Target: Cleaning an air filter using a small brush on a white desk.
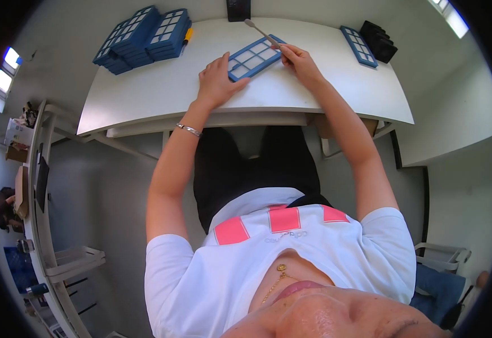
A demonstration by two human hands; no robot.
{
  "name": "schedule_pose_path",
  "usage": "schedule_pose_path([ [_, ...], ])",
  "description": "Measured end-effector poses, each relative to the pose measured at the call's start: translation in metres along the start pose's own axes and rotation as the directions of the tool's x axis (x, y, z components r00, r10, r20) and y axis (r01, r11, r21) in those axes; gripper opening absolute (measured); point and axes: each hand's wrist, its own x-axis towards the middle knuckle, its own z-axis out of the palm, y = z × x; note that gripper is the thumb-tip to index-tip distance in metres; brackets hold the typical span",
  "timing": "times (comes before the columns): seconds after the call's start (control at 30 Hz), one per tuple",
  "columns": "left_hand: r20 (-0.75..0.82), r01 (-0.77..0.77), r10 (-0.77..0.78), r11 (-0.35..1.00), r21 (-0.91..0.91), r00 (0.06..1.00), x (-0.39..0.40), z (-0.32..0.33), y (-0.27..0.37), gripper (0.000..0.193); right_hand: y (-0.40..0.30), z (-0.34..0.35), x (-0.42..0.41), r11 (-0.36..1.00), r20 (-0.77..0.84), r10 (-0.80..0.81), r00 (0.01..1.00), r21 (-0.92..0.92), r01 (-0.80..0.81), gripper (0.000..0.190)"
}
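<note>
A blue rectangular plastic frame point(252, 59), divided into several white panes, lies at a slant on the white table. Its near left end is in the grip of my left hand point(218, 82), with the thumb along the near edge and the fingers on the far side. Between the thumb and fingers of my right hand point(298, 63) is a slim grey tool point(262, 33) with a flattened tip, which points up and away to the left. The tool crosses over the frame's far right corner. My right fingers hide part of that end and the tool's lower handle.
Stacks of similar blue frames point(129, 40) stand at the table's point(144, 93) back left, beside a yellow-and-black tool point(187, 36). Another blue frame point(358, 46) lies at the right, next to black blocks point(379, 42). A black object point(238, 10) is at the back edge. Shelving stands left.
</note>
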Motion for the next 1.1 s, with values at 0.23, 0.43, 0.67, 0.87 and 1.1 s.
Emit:
schedule_pose_path([
  [0.23, 0.166, -0.144, 0.197, 0.948, -0.286, 0.966, -0.009, -0.019, -0.037, 0.105, -0.009, -0.017, -0.003, 1.0, -0.085, -0.005, 0.996, 0.012, 0.006, 0.022],
  [0.43, 0.32, -0.133, 0.232, 0.944, -0.304, 0.919, 0.021, -0.03, -0.044, 0.115, -0.054, -0.039, 0.022, 0.976, 0.228, 0.05, 0.972, -0.217, 0.0, 0.026],
  [0.67, 0.401, -0.176, 0.348, 0.896, -0.407, 0.847, 0.068, -0.026, -0.056, 0.13, -0.047, -0.073, 0.06, 0.996, 0.399, 0.068, 0.914, 0.031, -0.088, 0.036],
  [0.87, 0.501, -0.154, 0.388, 0.882, -0.445, 0.774, 0.086, -0.028, -0.053, 0.126, -0.035, -0.038, 0.083, 0.989, 0.381, 0.145, 0.913, -0.048, -0.137, 0.031],
  [1.1, 0.435, -0.168, 0.435, 0.832, -0.529, 0.788, 0.085, -0.016, -0.058, 0.127, -0.026, -0.035, 0.082, 0.965, 0.317, 0.249, 0.915, -0.155, -0.209, 0.026],
])
